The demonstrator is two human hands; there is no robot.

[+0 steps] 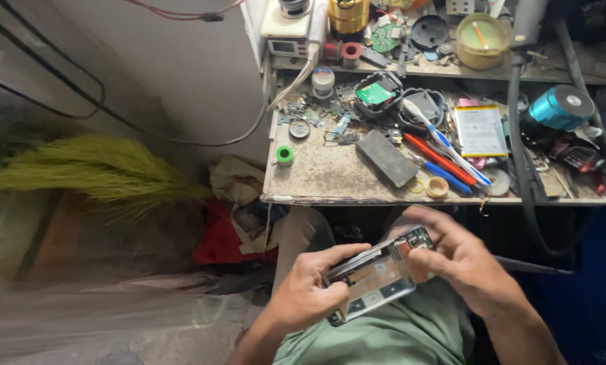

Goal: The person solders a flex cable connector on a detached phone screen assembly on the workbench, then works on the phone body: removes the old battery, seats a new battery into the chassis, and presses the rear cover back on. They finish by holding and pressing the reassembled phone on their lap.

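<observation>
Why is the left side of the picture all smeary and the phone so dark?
Head view: the broom and plastic sheet at left are blurred and stretched near the frame's edge; the workbench is lit and sharp; the opened phone, held by both hands, sits in shade below it.

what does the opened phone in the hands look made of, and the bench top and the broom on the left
Opened phone: likely a glossy metal or plastic frame, with bright edge glints and exposed boards inside. Both the left hand and right hand grip it. Bench top: probably painted wood, matte, stained and chipped. Broom: dry yellow-green plant fibre, fine loose strands.
</observation>
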